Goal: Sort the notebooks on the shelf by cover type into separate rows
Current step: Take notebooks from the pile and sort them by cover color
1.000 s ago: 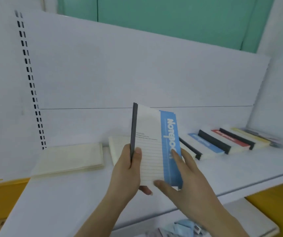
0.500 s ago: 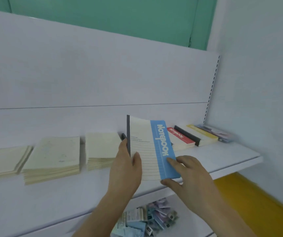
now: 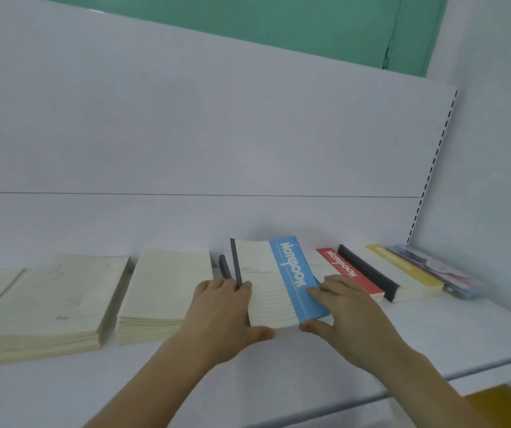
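A white notebook with a blue stripe (image 3: 274, 284) lies tilted over the row of striped notebooks on the white shelf (image 3: 433, 338). My left hand (image 3: 223, 316) grips its dark spine and lower left corner. My right hand (image 3: 346, 310) holds its lower right edge, fingers on the blue stripe and thumb under the bottom. To its right lie a red-striped notebook (image 3: 345, 273), a stack with a black spine (image 3: 368, 273) and a yellow-striped one (image 3: 399, 265). Plain cream notebooks sit in stacks at left (image 3: 167, 287) (image 3: 47, 307).
A thin pile of pale, patterned notebooks (image 3: 451, 274) lies at the shelf's far right by the slotted upright (image 3: 427, 180). A white back panel rises behind the shelf. A yellow surface (image 3: 507, 403) shows below the shelf's front edge.
The blue-striped notebook has come down from upright in both hands to lying low over the striped row. The view has swung right and closer to the shelf.
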{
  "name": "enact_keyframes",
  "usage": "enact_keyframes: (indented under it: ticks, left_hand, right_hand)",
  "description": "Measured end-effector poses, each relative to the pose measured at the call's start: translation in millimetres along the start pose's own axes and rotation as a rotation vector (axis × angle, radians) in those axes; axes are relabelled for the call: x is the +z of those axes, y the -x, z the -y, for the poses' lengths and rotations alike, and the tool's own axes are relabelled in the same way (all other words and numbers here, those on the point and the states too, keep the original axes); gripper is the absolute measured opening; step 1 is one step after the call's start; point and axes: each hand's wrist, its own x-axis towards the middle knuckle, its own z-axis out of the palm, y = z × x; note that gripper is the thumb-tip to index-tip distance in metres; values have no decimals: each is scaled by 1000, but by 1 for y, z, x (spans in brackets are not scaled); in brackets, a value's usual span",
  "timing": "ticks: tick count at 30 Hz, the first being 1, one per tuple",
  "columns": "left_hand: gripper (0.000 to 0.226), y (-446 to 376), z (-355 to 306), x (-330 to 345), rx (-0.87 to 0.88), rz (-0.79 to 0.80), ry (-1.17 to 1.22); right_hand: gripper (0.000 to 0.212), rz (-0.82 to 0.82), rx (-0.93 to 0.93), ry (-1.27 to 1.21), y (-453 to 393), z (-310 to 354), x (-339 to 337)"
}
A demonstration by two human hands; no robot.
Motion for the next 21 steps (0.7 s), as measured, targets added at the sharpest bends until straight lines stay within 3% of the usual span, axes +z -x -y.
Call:
enact_keyframes:
  ticks: [3,8,11,21]
  left_hand:
    - [60,-21,7,7,-18,55,-41]
    - [62,-38,11,21,-53,73,-117]
    - [62,-45,7,18,-81,130,-195]
    - [72,-60,1,8,-169,306,-190]
  right_hand:
    - [70,55,-56,-37,-29,-15,16]
    - [74,146,-159,-36,-58,-36,41]
    - [87,155,-236,-25,-70,-47,45]
    - [78,295,-351,-20,-103,-65,50]
